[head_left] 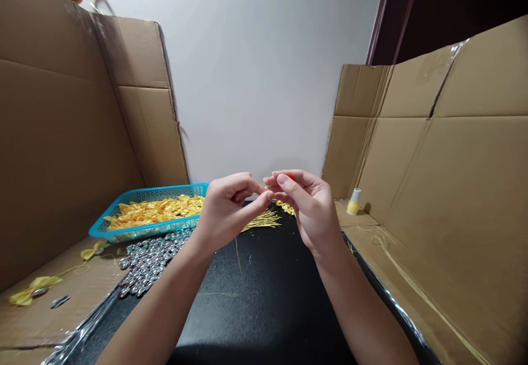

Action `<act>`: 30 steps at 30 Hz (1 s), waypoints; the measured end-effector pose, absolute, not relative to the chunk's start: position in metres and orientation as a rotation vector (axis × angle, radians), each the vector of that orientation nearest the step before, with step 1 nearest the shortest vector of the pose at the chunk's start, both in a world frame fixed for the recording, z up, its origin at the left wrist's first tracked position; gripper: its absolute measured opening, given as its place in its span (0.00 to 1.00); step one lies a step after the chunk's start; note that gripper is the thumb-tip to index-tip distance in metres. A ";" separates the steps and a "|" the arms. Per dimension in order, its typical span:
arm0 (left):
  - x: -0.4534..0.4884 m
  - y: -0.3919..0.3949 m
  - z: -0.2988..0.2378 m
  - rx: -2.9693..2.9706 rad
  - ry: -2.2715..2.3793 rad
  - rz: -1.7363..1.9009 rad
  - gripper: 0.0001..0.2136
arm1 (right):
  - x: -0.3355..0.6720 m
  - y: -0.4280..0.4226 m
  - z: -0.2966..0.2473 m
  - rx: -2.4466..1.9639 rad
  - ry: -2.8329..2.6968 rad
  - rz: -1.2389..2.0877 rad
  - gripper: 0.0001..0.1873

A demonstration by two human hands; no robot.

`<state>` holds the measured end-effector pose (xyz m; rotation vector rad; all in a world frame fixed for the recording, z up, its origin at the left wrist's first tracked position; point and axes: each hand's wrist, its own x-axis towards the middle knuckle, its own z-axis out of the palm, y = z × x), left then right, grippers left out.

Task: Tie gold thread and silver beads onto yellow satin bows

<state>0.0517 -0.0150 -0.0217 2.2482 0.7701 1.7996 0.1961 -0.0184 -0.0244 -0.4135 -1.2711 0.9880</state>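
Note:
Above the black work surface (264, 299), my two hands meet at the fingertips. My left hand (229, 205) is closed in a pinch, thumb against forefinger; whatever lies between them is too small to make out. A small red thing (292, 177) shows behind the thumb of my right hand (311, 205), whose fingers are closed on it; most of it is hidden. Just below and behind the hands lies a bundle of thin gold strips (266, 219). Small yellow pieces (285, 207) lie partly hidden behind my right hand.
A blue basket (101, 225) of yellow ribbon bows (157, 211) stands at left, with many silver oval beads (150, 260) before it. Cardboard walls (462, 189) flank both sides. A thread cone (353, 202) stands at right; loose yellow thread (416, 288) trails along the cardboard.

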 end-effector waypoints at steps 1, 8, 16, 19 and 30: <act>0.051 -0.015 -0.022 2.256 0.775 1.800 0.09 | 0.196 -0.018 -0.025 -0.405 -1.260 0.988 0.05; 0.052 -0.015 -0.020 2.135 0.738 1.726 0.11 | 0.195 -0.018 -0.024 -0.370 -1.203 0.984 0.04; 0.047 -0.008 -0.021 1.828 0.728 1.678 0.14 | 0.196 -0.018 -0.024 -0.335 -1.165 0.980 0.02; 0.045 -0.006 -0.023 1.760 0.728 1.675 0.16 | 0.194 -0.018 -0.026 -0.348 -1.191 0.949 0.02; 0.050 -0.007 -0.023 1.710 0.634 1.661 0.14 | 0.191 -0.019 -0.028 -0.331 -1.209 0.967 0.03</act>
